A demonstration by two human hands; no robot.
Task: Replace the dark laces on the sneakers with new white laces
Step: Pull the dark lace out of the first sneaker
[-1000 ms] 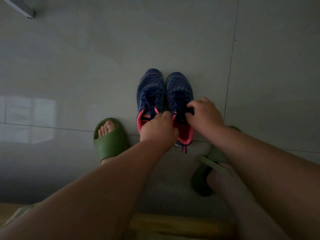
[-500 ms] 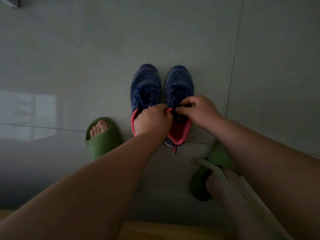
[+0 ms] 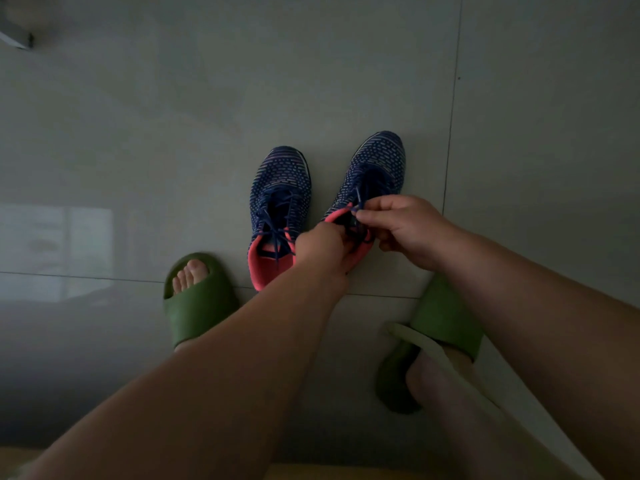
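Right hand (image 3: 403, 230) pinches the thin, limp dark lace (image 3: 358, 202) at the right sneaker (image 3: 374, 168) collar; left hand (image 3: 322, 247) grips that collar just beside it. Left sneaker (image 3: 280, 199) (still laced) sits left of both hands. Lace probably pulls best near each eyelet.

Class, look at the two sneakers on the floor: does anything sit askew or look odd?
Yes. The right sneaker is angled, toe pointing away from the left sneaker, so the pair is not parallel. Both hands work at its dark lace.
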